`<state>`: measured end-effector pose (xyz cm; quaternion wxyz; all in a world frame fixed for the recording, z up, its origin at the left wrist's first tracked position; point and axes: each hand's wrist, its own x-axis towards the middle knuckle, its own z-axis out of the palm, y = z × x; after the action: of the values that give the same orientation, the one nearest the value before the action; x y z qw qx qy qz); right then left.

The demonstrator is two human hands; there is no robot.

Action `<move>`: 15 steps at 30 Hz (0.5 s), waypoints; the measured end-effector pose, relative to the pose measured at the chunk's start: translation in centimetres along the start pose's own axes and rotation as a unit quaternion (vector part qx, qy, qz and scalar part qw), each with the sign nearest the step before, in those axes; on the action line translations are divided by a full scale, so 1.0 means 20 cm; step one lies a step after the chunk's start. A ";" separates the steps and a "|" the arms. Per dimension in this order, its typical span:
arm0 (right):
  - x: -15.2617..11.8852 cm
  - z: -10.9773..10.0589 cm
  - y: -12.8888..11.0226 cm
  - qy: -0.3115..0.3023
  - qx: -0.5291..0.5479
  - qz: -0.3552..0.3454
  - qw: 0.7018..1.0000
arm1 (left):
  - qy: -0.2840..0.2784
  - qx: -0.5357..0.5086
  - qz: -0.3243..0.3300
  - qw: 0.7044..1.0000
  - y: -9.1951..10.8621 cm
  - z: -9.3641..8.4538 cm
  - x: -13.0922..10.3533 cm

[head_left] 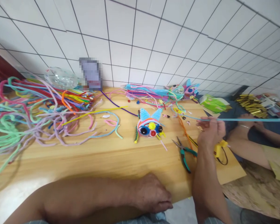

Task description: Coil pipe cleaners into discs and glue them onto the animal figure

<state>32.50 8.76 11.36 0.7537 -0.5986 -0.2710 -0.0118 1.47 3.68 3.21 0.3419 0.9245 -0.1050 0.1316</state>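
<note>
My right hand [211, 128] is raised over the right part of the wooden table, its fingers pinched on a long light blue pipe cleaner [252, 120] that stretches out to the right. My left hand [155, 195] rests at the table's near edge, its fingers curled into a loose fist with nothing visible in it. Between the hands and the wall sits a pipe-cleaner animal face [151, 126] with blue pointed ears, black eyes and a red nose. Green-handled pliers [183, 154] lie with jaws spread, left of my right forearm.
Loose pipe cleaners [60, 124] spread across the left side. A pink and blue bundle [149, 92] lies along the wall near a second animal face [190, 90]. A yellow glue gun [218, 150] is behind my right forearm. Another person's arm [247, 149] is at the right.
</note>
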 end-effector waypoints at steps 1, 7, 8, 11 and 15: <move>0.00 0.00 0.00 0.015 0.006 -0.010 1.000 | 0.000 -0.002 0.001 1.000 0.00 0.00 0.00; 0.00 0.01 -0.02 0.048 0.020 -0.026 0.998 | -0.007 -0.009 0.000 1.000 0.01 -0.03 0.00; 0.00 0.01 -0.01 0.041 0.014 -0.020 0.999 | -0.009 -0.010 -0.001 1.000 0.01 -0.03 0.00; -0.01 0.01 -0.01 0.042 -0.005 -0.023 0.999 | -0.012 -0.009 -0.003 1.000 0.01 -0.03 0.00; -0.02 -0.01 -0.01 0.046 -0.031 -0.027 0.998 | -0.011 -0.007 0.000 1.000 0.01 -0.04 0.00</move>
<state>32.23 8.48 11.38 0.7462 -0.6126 -0.2517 -0.0683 1.28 3.96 3.92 0.3468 0.9237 -0.1091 0.1210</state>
